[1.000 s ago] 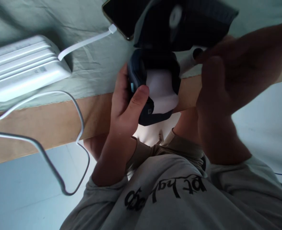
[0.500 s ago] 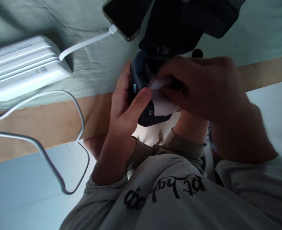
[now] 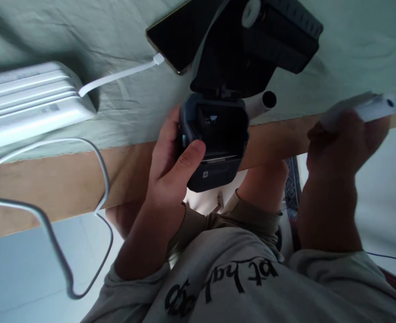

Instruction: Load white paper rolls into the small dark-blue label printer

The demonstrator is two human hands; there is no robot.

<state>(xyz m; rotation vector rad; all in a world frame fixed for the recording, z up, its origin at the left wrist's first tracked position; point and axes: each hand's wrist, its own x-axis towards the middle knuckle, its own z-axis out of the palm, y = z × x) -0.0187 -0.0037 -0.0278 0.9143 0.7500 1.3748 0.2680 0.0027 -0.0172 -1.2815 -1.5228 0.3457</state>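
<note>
While left hand (image 3: 171,168) grips open printer (image 3: 214,143), compartment bare.

One camera only, worn on the head, looking steeply down past the person's chest and close over the hands. The printed shirt (image 3: 225,278) fills the bottom edge, the cloth-covered surface (image 3: 83,27) fills the top, and the floor (image 3: 16,269) shows beneath its wooden edge at lower left.

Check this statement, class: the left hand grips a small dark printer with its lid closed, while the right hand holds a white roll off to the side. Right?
Wrong on the lid: the head view shows the printer with its lid open, bay empty. The left hand grips it; the right hand holds the white roll.
</note>
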